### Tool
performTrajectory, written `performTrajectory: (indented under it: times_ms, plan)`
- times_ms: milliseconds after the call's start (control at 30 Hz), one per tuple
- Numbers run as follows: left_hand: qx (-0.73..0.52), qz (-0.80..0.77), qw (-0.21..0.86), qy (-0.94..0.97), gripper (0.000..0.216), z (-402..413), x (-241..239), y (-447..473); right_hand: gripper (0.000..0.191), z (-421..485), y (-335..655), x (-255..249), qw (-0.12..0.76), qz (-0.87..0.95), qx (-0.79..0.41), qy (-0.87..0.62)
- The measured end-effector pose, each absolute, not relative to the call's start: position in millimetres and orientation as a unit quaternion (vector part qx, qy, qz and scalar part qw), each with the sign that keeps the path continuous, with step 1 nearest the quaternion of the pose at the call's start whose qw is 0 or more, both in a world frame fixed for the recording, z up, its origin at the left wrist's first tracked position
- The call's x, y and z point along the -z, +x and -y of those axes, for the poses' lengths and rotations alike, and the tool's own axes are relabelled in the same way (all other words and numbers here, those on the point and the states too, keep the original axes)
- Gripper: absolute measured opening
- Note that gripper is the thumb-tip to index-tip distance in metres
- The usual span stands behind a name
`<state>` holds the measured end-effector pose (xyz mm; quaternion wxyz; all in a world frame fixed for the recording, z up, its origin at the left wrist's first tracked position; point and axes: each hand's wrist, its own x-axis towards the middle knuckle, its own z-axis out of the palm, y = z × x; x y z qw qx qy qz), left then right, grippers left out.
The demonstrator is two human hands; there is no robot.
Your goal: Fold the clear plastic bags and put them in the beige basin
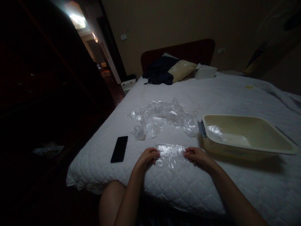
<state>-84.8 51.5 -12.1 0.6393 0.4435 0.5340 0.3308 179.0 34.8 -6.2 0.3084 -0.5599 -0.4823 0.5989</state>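
Observation:
Between my two hands a clear plastic bag (171, 151) is stretched out low over the bed, its upper part folded into a band and its lower part hanging loose. My left hand (149, 156) pinches its left edge. At the right edge, my right hand (194, 155) grips it between thumb and fingers. Just beyond lies a loose spread of crumpled clear plastic bags (162, 114) on the white quilted bedcover (188, 188). To the right of my right hand stands a cream plastic bin (246, 150) with grey handles, and a piece of clear plastic (215, 130) shows inside it.
A black phone (119, 149) lies on the bed to the left. Near the headboard (183, 47) are dark clothing (161, 70), a yellowish pillow (182, 69) and a white box (206, 71). The bed's left edge drops to a dark floor, with a lit doorway behind.

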Motion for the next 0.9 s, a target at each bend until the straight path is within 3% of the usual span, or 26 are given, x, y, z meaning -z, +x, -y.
performTrajectory:
  times_ms: [267, 567, 900]
  plan:
    - [-0.323, -0.553, 0.620, 0.454, 0.021, -54.1, 17.4, -86.7, 0.032, -34.1, 177.0, 2.4, 0.304, 0.506, -0.592, -0.548]
    - [-0.367, -0.567, 0.604, 0.422, 0.039, -52.8, 15.8, -80.0, 0.031, -33.2, 175.6, -2.3, 0.301, 0.504, -0.592, -0.552]
    - [-0.326, -0.522, 0.642, 0.457, 0.029, -50.1, 6.8, -76.6, 0.028, -32.6, 176.6, -2.0, 0.308, 0.518, -0.592, -0.536]
